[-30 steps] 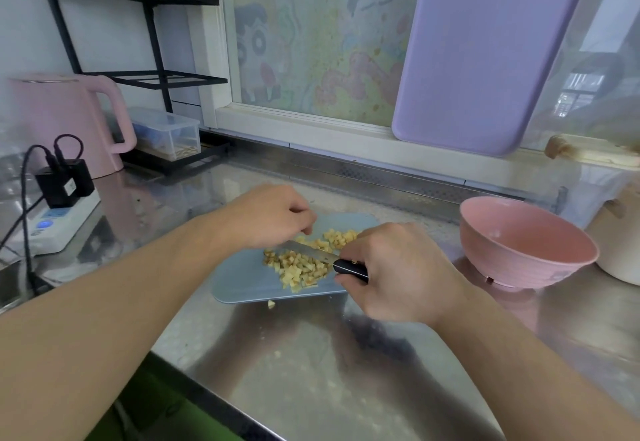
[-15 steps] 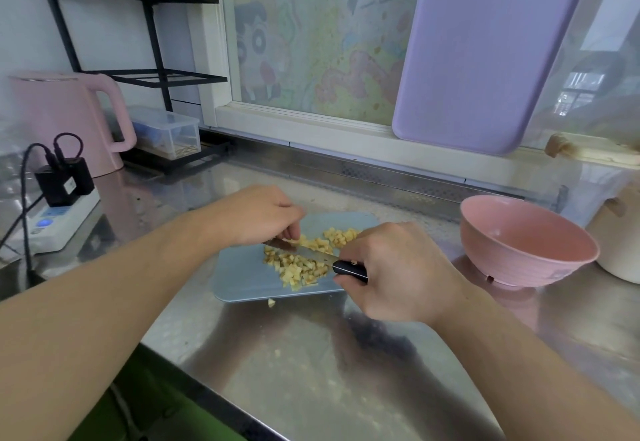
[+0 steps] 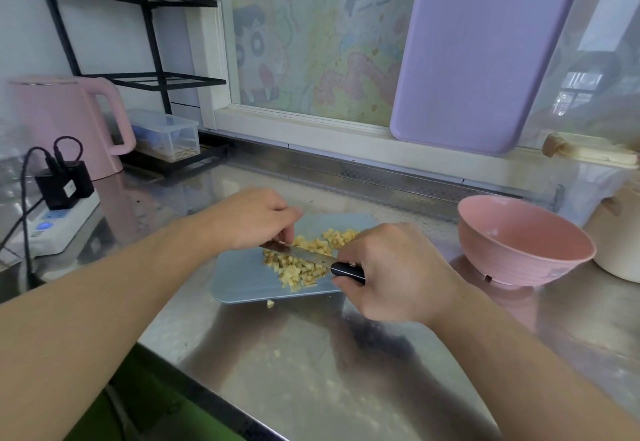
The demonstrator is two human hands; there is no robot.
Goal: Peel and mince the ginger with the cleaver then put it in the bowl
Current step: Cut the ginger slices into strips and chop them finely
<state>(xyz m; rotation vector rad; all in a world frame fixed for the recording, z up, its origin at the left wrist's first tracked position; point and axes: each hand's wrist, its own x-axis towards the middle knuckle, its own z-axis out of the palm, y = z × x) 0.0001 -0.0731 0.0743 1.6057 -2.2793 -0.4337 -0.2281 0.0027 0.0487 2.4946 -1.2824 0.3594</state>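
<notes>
A pile of chopped yellow ginger [image 3: 300,269] lies on a small blue-grey cutting board [image 3: 242,276] on the steel counter. My right hand [image 3: 394,272] grips the black handle of the cleaver [image 3: 304,254], whose blade lies across the pile, tip pointing left. My left hand [image 3: 252,219] rests its fingertips on the spine near the blade's tip. An empty pink bowl [image 3: 523,241] stands to the right of the board. One ginger bit [image 3: 270,303] lies on the counter just off the board's near edge.
A pink kettle [image 3: 69,122] and a power strip with plugs [image 3: 59,212] stand at the left. A clear plastic box [image 3: 166,135] sits under a black rack. A purple board [image 3: 485,49] leans on the window. A cream pot [image 3: 616,232] is at the far right.
My left hand has slid a little left along the blade's spine. The cleaver has shifted slightly over the ginger pile. The bowl has stayed in place.
</notes>
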